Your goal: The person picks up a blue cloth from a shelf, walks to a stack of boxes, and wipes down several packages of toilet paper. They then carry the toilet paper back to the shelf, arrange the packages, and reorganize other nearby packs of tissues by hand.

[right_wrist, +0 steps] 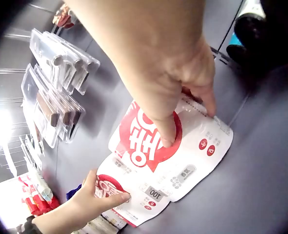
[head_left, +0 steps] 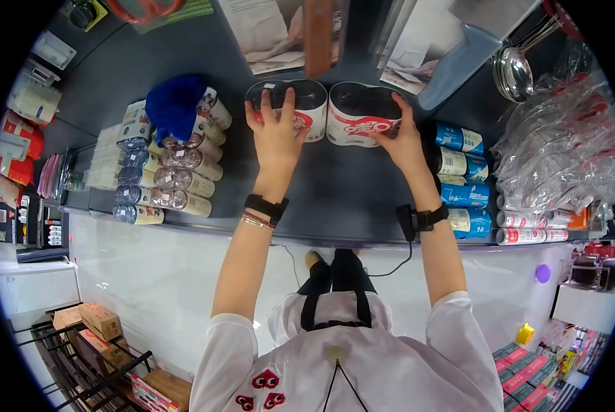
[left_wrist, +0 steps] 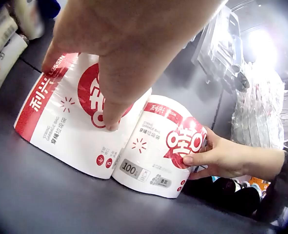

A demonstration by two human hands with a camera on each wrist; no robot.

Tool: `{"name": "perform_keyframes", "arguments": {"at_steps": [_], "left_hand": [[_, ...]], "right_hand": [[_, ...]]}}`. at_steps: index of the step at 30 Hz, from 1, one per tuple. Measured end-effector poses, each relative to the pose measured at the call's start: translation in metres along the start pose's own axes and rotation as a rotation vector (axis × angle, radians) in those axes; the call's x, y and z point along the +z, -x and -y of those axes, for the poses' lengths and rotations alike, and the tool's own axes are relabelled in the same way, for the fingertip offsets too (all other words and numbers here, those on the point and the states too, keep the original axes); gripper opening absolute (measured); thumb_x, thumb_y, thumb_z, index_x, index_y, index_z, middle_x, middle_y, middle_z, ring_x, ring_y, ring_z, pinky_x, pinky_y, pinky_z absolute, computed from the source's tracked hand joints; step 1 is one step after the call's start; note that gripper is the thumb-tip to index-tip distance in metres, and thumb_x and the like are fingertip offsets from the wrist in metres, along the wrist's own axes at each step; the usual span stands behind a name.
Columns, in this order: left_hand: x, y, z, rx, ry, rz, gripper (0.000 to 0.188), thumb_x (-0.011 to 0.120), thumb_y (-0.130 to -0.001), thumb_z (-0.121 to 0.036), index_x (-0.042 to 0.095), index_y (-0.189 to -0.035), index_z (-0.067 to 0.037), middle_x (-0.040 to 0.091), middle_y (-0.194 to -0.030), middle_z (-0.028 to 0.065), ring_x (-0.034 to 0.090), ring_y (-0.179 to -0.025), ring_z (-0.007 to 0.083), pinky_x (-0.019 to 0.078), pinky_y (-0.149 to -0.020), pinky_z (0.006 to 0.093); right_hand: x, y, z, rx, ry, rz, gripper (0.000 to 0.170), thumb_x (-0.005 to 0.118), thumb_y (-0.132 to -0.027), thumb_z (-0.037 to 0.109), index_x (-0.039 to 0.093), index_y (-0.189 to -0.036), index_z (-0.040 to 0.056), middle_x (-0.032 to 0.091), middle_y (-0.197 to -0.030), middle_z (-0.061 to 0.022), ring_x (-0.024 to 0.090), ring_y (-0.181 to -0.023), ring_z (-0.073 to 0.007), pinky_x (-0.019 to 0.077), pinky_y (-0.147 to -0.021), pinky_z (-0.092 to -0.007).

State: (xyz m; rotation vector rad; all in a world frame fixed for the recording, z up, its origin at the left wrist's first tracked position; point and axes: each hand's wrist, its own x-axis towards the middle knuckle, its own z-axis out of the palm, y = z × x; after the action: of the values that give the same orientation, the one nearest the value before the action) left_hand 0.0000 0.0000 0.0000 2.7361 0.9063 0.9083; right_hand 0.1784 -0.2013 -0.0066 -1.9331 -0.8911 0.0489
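Note:
Two white-and-red packs of garbage bags with dark tops stand side by side on the dark shelf, their sides meeting. My left hand (head_left: pixel 278 134) holds the left pack (head_left: pixel 313 110), fingers over its top and thumb on the printed front. Around the right side of the right pack (head_left: pixel 350 125) my right hand (head_left: pixel 406 141) grips, its thumb on the front label. In the left wrist view, the left pack (left_wrist: pixel 68 124) and right pack (left_wrist: pixel 146 153) show string garbage bag labels. The right wrist view shows the right pack (right_wrist: pixel 197 139) under my right hand.
Bundled bag rolls (head_left: pixel 184 172) and a blue cloth (head_left: pixel 175 106) lie to the left. Blue-and-black rolls (head_left: pixel 462 196) are stacked close to my right forearm, with plastic-wrapped goods (head_left: pixel 554 151) beyond. Hanging packaged knives (head_left: pixel 321 34) and a blue-grey blade shape (head_left: pixel 462 65) rise behind.

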Motion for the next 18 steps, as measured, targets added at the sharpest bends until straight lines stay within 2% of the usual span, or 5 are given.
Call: {"name": "perform_keyframes", "arguments": {"at_steps": [2,5,12,14,18], "left_hand": [[0.0,0.002,-0.004,-0.005,0.031,-0.01,0.091,0.091,-0.073,-0.026,0.046,-0.152,-0.029,0.038,-0.155,0.0193,0.023,-0.142,0.0574,0.0392,-0.113,0.0575],[-0.003,-0.001,-0.007,-0.03,0.059,-0.031,0.087,0.09,-0.073,-0.025,0.05,-0.15,-0.03,0.039,-0.154,0.0189,0.024,-0.141,0.0575,0.043,-0.111,0.0558],[-0.006,0.002,-0.011,-0.006,0.096,-0.093,0.08,0.088,-0.075,-0.025,0.055,-0.146,-0.031,0.043,-0.152,0.0178,0.028,-0.139,0.0572,0.0461,-0.108,0.0555],[-0.007,0.002,-0.012,0.013,0.078,-0.082,0.078,0.088,-0.075,-0.026,0.055,-0.146,-0.031,0.044,-0.151,0.0178,0.029,-0.138,0.0567,0.047,-0.107,0.0556],[-0.001,0.0,-0.015,-0.004,0.05,-0.07,0.078,0.088,-0.075,-0.028,0.055,-0.146,-0.031,0.044,-0.151,0.0175,0.03,-0.138,0.056,0.0473,-0.107,0.0552]], "right_hand": [[-0.002,0.002,0.005,0.079,-0.02,0.018,0.095,0.09,-0.072,0.012,0.04,-0.153,0.0161,0.065,-0.122,-0.0214,0.07,-0.096,-0.0269,0.0549,-0.085,-0.0333],[0.0,-0.002,0.005,-0.058,0.013,-0.041,0.095,0.091,-0.072,0.011,0.04,-0.153,0.0174,0.066,-0.119,-0.0208,0.07,-0.092,-0.0257,0.0553,-0.083,-0.0332],[-0.009,0.003,0.004,-0.002,0.082,-0.004,0.096,0.09,-0.073,0.012,0.037,-0.154,0.0152,0.065,-0.127,-0.0159,0.069,-0.096,-0.023,0.0573,-0.083,-0.0334],[-0.011,0.004,0.003,-0.01,0.079,-0.026,0.095,0.091,-0.073,0.015,0.039,-0.153,0.0187,0.068,-0.118,-0.0207,0.07,-0.091,-0.0247,0.0564,-0.081,-0.0342],[-0.007,0.003,-0.003,-0.04,0.058,-0.048,0.096,0.091,-0.074,0.015,0.038,-0.153,0.0187,0.069,-0.115,-0.0201,0.07,-0.09,-0.0243,0.056,-0.08,-0.0341]]}}
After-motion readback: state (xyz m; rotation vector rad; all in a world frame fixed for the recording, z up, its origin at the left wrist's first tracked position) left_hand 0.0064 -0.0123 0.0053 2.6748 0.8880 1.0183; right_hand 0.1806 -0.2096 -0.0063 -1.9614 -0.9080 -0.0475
